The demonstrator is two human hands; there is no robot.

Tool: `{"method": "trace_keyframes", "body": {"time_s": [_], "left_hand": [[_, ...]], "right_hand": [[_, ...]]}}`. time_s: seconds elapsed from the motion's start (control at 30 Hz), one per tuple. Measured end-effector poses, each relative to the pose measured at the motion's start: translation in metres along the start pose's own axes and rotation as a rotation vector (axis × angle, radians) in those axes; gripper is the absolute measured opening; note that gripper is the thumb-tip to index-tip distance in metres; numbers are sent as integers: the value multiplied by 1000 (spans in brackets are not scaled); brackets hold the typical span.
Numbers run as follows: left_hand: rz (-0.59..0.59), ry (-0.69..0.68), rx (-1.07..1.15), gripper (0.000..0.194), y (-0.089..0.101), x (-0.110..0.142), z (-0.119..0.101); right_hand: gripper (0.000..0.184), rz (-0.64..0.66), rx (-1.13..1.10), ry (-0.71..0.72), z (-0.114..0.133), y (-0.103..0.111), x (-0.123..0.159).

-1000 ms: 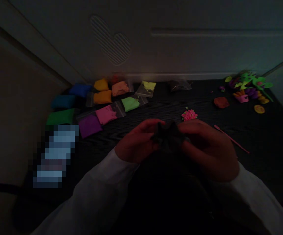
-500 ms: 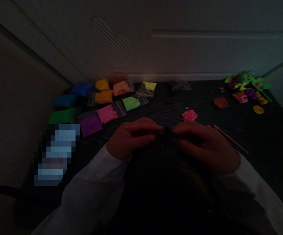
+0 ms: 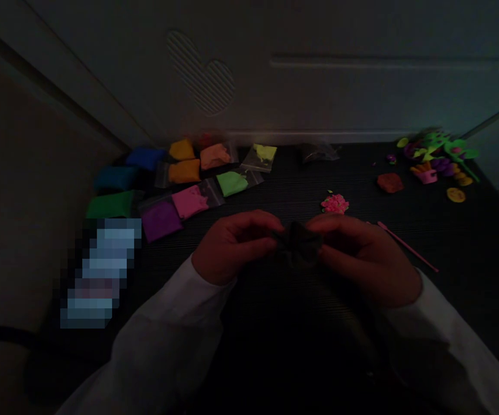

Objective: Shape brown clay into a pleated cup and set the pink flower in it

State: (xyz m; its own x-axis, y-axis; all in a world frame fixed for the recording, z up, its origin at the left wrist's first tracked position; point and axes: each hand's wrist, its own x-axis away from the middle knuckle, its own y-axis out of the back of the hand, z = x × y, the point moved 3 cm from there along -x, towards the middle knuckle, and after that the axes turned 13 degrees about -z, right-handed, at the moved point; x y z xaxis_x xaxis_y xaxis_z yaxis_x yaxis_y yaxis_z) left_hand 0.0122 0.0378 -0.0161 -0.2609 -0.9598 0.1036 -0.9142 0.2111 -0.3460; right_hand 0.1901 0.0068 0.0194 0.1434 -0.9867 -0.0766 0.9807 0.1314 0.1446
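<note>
A dark, star-like piece of modelling clay (image 3: pixel 298 245) with pointed lobes is pinched between my two hands, above the black tabletop. My left hand (image 3: pixel 236 245) grips its left side between thumb and fingers. On the opposite side, the thumb and fingers of my right hand (image 3: pixel 366 259) close on the right lobes. Just beyond my right fingers lies a pink clay flower cluster (image 3: pixel 335 203) with bits of green. A thin pink modelling stick (image 3: pixel 408 246) rests to the right of that hand. The dim light hides the finer details of the dark piece.
Bags of coloured clay, including a purple one (image 3: pixel 162 221) and a light green one (image 3: pixel 232 183), line the back left. A pixelated bright screen (image 3: pixel 100 271) lies at left. A reddish-brown lump (image 3: pixel 390 183) and finished clay figures (image 3: pixel 442 153) sit back right, before a pale panel (image 3: pixel 318 98).
The dark clay piece tilted down and looked flatter half a second ago; now its lobes face up to me again. My left hand has shifted slightly left compared with a second ago.
</note>
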Motion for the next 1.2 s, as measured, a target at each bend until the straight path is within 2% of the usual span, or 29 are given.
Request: {"method": "trace_keyframes", "body": {"time_s": [0.27, 0.4, 0.53, 0.67, 0.77, 0.9, 1.03, 1.2], "left_hand": [[-89, 55, 148, 15, -5, 1, 2], [-73, 37, 164, 18, -7, 1, 5], [-110, -123, 100, 22, -3, 1, 5], [-96, -349, -120, 26, -5, 5, 5], [-127, -432, -255, 39, -10, 7, 8], [-215, -447, -267, 39, -13, 7, 10], [-238, -440, -244, 36, -13, 7, 8], [-268, -367, -130, 34, -16, 7, 8]], "right_hand": [[17, -36, -98, -22, 0, -1, 1], [18, -41, -86, 9, 1, -2, 2], [21, -113, -16, 59, -1, 2, 1], [25, -266, 71, 140, -5, 7, 1], [26, -304, 85, 179, -8, 5, 3], [24, -308, 134, 204, -9, -2, 6], [24, -308, 137, 212, -10, -3, 8], [23, -354, 108, 222, -8, -5, 8]]}}
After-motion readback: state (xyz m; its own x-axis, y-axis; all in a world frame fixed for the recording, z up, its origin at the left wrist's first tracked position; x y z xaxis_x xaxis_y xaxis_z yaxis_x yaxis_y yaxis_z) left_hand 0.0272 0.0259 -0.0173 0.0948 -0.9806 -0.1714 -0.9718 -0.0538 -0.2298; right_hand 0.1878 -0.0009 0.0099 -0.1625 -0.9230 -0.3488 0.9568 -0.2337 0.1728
